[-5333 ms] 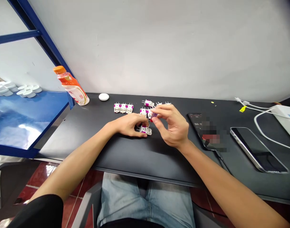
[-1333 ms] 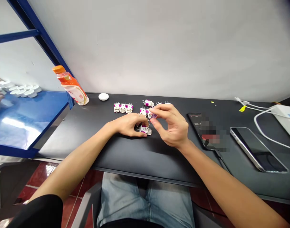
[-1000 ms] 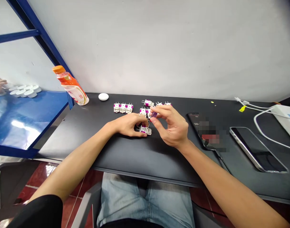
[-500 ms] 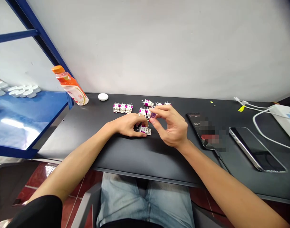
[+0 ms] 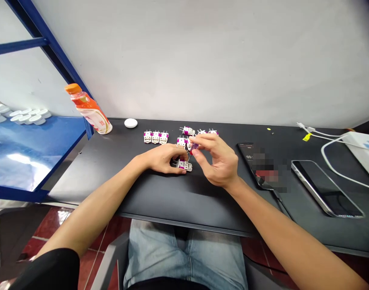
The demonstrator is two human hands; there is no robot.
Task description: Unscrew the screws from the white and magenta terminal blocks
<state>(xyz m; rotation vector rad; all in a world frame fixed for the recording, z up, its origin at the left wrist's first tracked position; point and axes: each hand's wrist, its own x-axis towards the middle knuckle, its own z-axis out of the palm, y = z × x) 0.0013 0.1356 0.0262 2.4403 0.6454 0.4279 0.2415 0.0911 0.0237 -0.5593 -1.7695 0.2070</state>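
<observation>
On the black table (image 5: 160,193) my left hand (image 5: 164,158) rests with its fingers closed on a small white and magenta plug part (image 5: 184,164), pinning it to the surface. My right hand (image 5: 218,160) hovers just right of it, thumb and fingers pinched on a small purple tool (image 5: 193,147) with a red tip that points down at that part. A row of three like parts (image 5: 156,137) lies behind my left hand. Several more parts (image 5: 188,131) lie scattered behind both hands.
An orange drink bottle (image 5: 88,109) and a white round puck (image 5: 130,123) stand at the table's back left. Two phones (image 5: 325,188) lie at the right, one (image 5: 253,161) with a lit screen, beside white cables (image 5: 329,149). A blue shelf (image 5: 30,149) with small white cups (image 5: 33,118) stands left.
Both hands stay in place; my right fingers shift slightly on the purple tool. A hand seen briefly over the blue shelf at the far left is gone.
</observation>
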